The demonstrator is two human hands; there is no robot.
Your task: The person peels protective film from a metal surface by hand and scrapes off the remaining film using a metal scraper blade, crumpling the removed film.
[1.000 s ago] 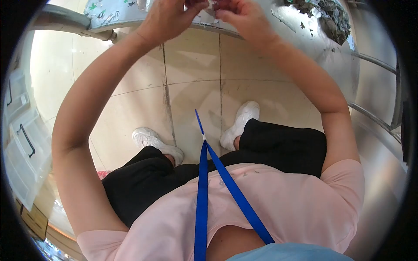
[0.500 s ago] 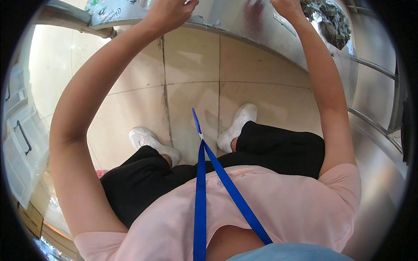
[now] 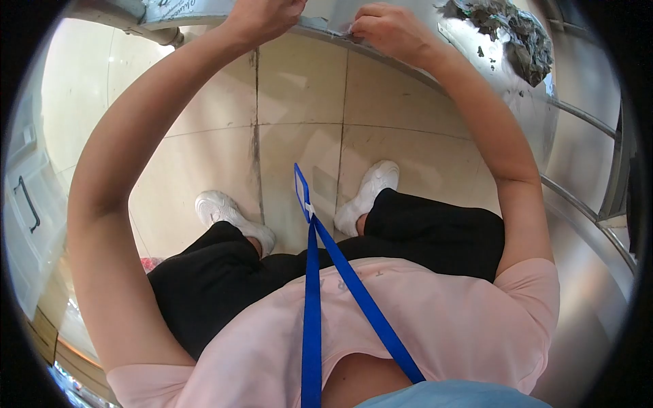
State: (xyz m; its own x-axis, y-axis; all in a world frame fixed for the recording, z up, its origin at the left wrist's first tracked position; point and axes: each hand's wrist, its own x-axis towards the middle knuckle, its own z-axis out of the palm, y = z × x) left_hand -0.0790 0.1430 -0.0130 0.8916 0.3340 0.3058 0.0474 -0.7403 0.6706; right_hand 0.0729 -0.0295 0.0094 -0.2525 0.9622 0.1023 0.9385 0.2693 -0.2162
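Observation:
My left hand point(image 3: 269, 19) is at the top edge of the head view, over the near edge of the metal table point(image 3: 435, 71). Its fingers are curled together, and whatever they may hold is hidden. To its right, my right hand point(image 3: 391, 30) has its fingers pressed together at the table's edge. A tiny pale bit shows at those fingertips, too small to name. The hands are apart. Beyond my right hand lies a crumpled dark grey heap point(image 3: 520, 44) on the table, with small dark scraps beside it.
Metal rails point(image 3: 585, 119) run along the right side. A steel tube point(image 3: 109, 19) is at the upper left. Translucent drawers point(image 3: 30, 217) with dark handles stand at the left. A blue lanyard point(image 3: 311, 306) hangs in front of my body above the tiled floor.
My right hand first swung right toward the dark heap, then came back to the table's near edge. My left hand separated from it and stayed near the same place. The view shifted slightly.

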